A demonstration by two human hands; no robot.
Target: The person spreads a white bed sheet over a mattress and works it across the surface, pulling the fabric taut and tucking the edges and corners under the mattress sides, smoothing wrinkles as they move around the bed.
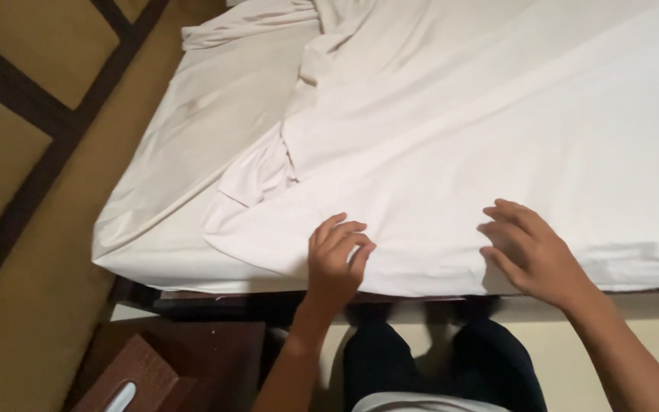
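My left hand (335, 263) rests on the white sheet (451, 145) right at the near edge of the mattress (154, 191), fingers curled with the tips pressing into the cloth; I can't tell whether there is a fold pinched under them or whether they only bear down. My right hand (532, 252) lies further along the same near edge, fingers bent and a little spread, pressing the sheet flat rather than gripping it, as far as I can see. The sheet covers most of the mattress top, but toward the near left corner it stops short: a loose flap (257, 179) is folded back there, and the cover beneath shows along the left edge. Up at the far end the cloth is bunched (306, 34) into ridges. My worry is that both hands are holding by pressure alone, so any pull could let the fabric slide under my fingertips and drag the whole sheet askew. If I tug harder with one hand than the other, I judge that diagonal creases would run toward that loose corner and the flap would curl back further. The far bunching could also hold slack that spoils the lie. The brown tissue box (135, 378) on the dark low table (223, 347) by my left forearm sits close enough to be knocked.
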